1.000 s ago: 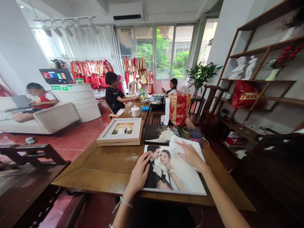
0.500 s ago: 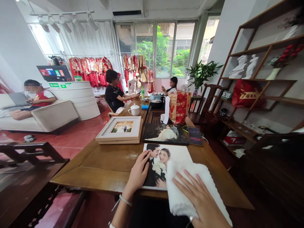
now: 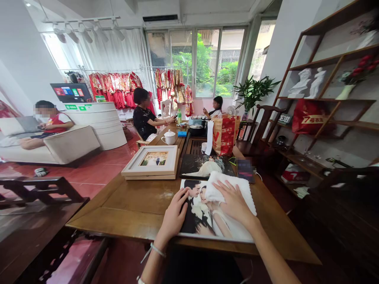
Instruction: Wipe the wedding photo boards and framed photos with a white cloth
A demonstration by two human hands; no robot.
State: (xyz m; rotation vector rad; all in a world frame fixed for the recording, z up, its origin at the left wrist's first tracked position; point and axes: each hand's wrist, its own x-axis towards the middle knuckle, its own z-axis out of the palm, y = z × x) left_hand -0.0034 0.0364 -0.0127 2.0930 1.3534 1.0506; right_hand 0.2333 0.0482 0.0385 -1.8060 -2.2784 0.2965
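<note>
A large wedding photo print (image 3: 207,221) lies flat at the near edge of the wooden table (image 3: 133,205). My left hand (image 3: 174,215) presses on the print's left edge, fingers spread. My right hand (image 3: 233,203) lies flat on a folded white cloth (image 3: 233,189), which rests on the upper right part of the print.
Behind the print lie a dark photo print (image 3: 204,165), a stack of framed photos (image 3: 152,162) and a phone (image 3: 245,169). Farther back stand a white teapot (image 3: 169,138) and a red bag (image 3: 225,134). Three people sit beyond. Shelves (image 3: 325,102) line the right wall.
My right hand has slid the white cloth from the print's near right corner back up to its upper right part. My left hand has stayed on the left edge.
</note>
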